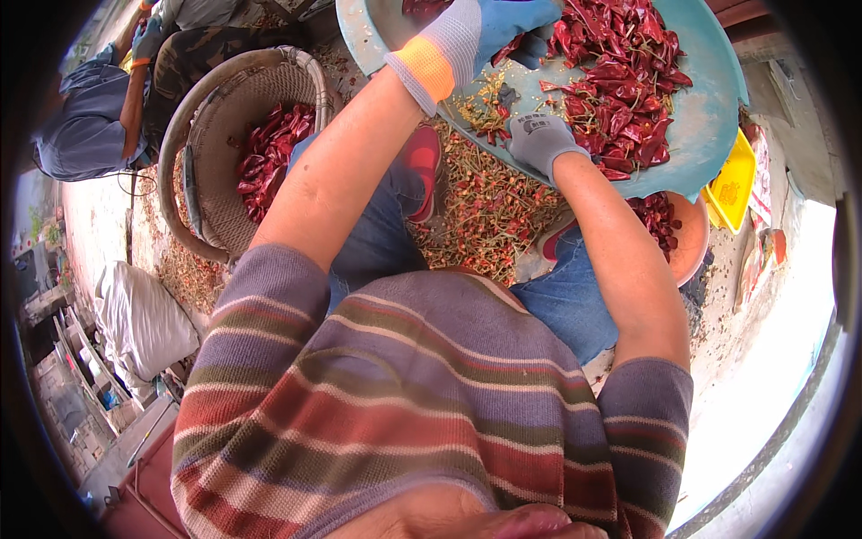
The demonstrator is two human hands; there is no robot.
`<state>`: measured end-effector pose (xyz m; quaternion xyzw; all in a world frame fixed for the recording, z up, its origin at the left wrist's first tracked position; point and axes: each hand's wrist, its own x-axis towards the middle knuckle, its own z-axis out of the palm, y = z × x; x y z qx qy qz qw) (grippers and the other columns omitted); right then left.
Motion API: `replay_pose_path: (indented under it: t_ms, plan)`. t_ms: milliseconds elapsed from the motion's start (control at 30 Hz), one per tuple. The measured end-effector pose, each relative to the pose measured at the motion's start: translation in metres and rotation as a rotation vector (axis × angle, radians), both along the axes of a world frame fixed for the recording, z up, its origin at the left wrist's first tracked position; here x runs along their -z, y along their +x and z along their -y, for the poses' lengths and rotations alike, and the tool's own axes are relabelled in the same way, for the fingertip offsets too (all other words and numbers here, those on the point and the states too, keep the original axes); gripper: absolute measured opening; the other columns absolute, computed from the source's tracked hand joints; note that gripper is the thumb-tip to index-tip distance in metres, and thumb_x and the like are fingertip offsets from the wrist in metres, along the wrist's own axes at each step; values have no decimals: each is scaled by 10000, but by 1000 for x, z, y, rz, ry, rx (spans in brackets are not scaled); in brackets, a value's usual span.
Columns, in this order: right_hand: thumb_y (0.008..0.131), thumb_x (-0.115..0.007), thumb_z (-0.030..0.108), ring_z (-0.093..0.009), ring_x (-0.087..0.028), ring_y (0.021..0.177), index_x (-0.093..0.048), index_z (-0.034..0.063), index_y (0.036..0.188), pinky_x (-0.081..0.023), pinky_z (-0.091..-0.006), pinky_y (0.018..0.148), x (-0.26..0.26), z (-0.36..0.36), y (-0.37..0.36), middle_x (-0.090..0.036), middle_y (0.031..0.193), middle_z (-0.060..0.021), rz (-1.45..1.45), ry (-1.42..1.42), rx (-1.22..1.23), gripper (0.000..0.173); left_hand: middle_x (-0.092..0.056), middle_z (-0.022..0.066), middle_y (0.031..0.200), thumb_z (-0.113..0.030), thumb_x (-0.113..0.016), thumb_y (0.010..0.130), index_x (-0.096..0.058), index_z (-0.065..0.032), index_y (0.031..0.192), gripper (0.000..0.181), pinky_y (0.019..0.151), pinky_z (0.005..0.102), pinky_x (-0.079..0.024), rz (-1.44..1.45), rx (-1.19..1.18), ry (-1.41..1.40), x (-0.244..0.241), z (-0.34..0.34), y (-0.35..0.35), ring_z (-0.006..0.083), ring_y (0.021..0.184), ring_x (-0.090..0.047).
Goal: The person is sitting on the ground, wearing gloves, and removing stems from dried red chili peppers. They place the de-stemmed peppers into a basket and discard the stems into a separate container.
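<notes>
My left hand (508,30), in a blue-coated knit glove with an orange cuff, is over a wide turquoise basin (707,141). A dark red dried chili pepper (507,51) shows between its palm and curled fingers. Lower down, my right hand (542,138) in a grey glove with printed writing rests over the near rim. Small chili bits and pale seeds (485,108) lie by its fingertips, which are partly hidden, so its grip is unclear. A heap of dried red chilies (619,87) fills the basin's right side.
A woven basket (215,168) with a thick handle holds more chilies (279,158) at left. Stems and scraps (491,209) cover the floor between my feet. An orange basin (690,236) and a yellow container (734,182) stand at right. Another person (94,128) sits at upper left.
</notes>
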<state>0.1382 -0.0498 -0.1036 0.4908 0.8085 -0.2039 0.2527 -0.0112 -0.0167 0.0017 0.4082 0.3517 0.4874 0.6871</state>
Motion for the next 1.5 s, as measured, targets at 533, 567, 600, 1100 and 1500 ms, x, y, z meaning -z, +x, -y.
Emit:
replay_pose_path:
  t_ms: [533, 567, 600, 1100, 1500]
  plan:
    - [867, -680, 242, -86, -574, 716, -716, 72, 1048, -467, -263, 669, -68, -18, 70, -685, 826, -16, -932, -79, 498, 250, -570, 39, 652, -307, -757, 820, -614, -63, 1196, 471, 510, 270, -486, -761, 175, 121, 26, 2, 9, 103, 546, -535]
    - [871, -679, 237, -65, -551, 696, -718, 72, 1045, -456, -253, 651, -72, -18, 70, -676, 805, -1, -1042, -61, 502, 243, -572, 41, 658, -308, -763, 813, -608, -57, 1208, 493, 514, 271, -487, -786, 166, 111, 25, 2, 12, 105, 549, -534]
    - [877, -676, 231, -71, -569, 713, -717, 62, 1063, -463, -252, 662, -78, -19, 65, -679, 815, -10, -1061, -54, 526, 255, -588, 47, 685, -300, -761, 819, -635, -53, 1194, 466, 531, 275, -496, -757, 85, 135, 29, -1, 14, 105, 563, -542]
    - [913, -580, 254, -340, -665, 999, -649, 101, 1144, -513, -432, 894, -26, -87, 48, -685, 1083, -161, -232, 308, 219, 286, -559, -24, 641, -215, -667, 915, -632, -118, 912, 103, 456, 229, -392, -191, -191, 1, -10, -11, -7, 77, 490, -509]
    - [892, -614, 238, -264, -656, 960, -681, 110, 1115, -526, -383, 792, 13, -84, 57, -683, 1065, -105, -295, 111, 317, 266, -569, -7, 642, -203, -649, 926, -606, -129, 917, 86, 426, 247, -411, -154, -87, -89, -11, -13, -18, 104, 477, -530]
